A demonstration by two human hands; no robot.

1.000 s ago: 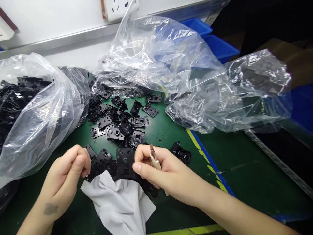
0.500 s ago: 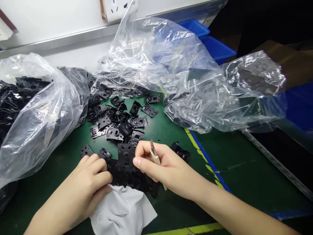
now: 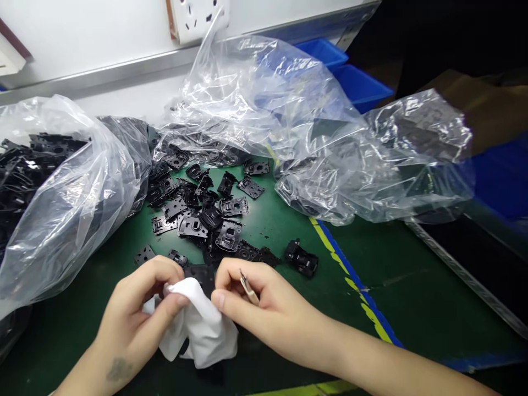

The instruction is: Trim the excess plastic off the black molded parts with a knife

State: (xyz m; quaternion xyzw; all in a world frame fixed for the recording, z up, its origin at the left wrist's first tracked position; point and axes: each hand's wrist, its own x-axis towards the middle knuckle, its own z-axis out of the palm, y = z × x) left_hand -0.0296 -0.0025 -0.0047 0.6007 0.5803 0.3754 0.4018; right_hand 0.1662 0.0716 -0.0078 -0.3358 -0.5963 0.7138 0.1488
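A white cloth (image 3: 206,335) is pinched between the thumb and fingers of my left hand (image 3: 144,302), bunched up and hanging down. My right hand (image 3: 264,308) grips the edge of a flat black plastic part (image 3: 200,275) with thumb and forefinger, and the cloth partly covers that part. A small tool with a pale handle (image 3: 249,292) and a thin dark tip is tucked in my right hand's curled fingers. Beyond both hands lies a loose pile of black plastic parts (image 3: 192,225) on the green table. One black part (image 3: 302,258) sits apart, right of the pile.
Clear plastic bags with black parts stand at the left (image 3: 82,203) and behind the pile (image 3: 231,110). Yellow and blue tape (image 3: 352,280) crosses the green surface (image 3: 412,275). Blue bins (image 3: 361,88) stand at the back, and a white socket (image 3: 198,19) is on the wall.
My left hand has lifted the cloth from the table to the black part. My right hand has lowered the part slightly toward me, uncovering more of the pile behind.
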